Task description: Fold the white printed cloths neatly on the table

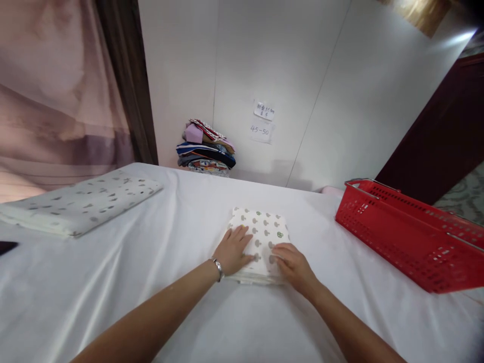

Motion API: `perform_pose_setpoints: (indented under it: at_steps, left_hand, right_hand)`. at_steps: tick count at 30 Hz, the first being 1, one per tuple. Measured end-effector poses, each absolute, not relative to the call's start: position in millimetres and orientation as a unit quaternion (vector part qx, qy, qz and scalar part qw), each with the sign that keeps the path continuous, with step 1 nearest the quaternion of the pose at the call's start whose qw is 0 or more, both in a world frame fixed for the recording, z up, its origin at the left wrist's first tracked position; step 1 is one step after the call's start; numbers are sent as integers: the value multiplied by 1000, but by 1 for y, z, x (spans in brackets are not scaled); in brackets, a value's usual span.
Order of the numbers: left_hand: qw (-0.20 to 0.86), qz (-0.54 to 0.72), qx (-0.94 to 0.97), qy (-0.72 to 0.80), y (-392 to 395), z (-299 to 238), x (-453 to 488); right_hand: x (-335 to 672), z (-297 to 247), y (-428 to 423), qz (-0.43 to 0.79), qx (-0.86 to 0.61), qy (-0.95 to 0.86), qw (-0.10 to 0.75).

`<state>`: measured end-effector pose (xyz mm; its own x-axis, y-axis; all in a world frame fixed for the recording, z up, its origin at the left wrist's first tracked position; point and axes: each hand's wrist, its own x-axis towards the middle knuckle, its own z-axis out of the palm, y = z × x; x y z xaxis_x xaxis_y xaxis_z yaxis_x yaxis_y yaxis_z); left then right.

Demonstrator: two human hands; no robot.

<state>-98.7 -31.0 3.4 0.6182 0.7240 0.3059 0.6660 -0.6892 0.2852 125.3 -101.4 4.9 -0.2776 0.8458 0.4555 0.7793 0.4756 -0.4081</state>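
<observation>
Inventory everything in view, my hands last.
Small folded mushroom-print cloth: 1, white, under hands
Large folded spotted cloth: 1, white, table left
Perforated plastic basket: 1, red, table right
Folded-cloth stack: 1, multicoloured, beyond table
Handwritten paper notes: 2, white, wall
Flat object: 1, black, left edge
Sheet-covered table: 1, white, centre
Hanging fabrics: 2, pink and dark brown, left
Panelled wall: 1, white, behind
Upright panel: 1, dark maroon, right
Metal bracelet: 1, silver, left wrist
Left hand: 1, bare, on small cloth
Right hand: 1, bare, on small cloth
</observation>
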Motion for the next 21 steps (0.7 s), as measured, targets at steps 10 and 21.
perform_pose_setpoints:
  at_steps: [10,21]
  left_hand:
    - [122,133,893,413,-32,-9,-108]
    - [123,116,848,503,18,-10,-86]
  right_hand:
    - [121,-27,-84,24,-588,-796,141]
    - [123,-7,-43,32,-636,-758,142]
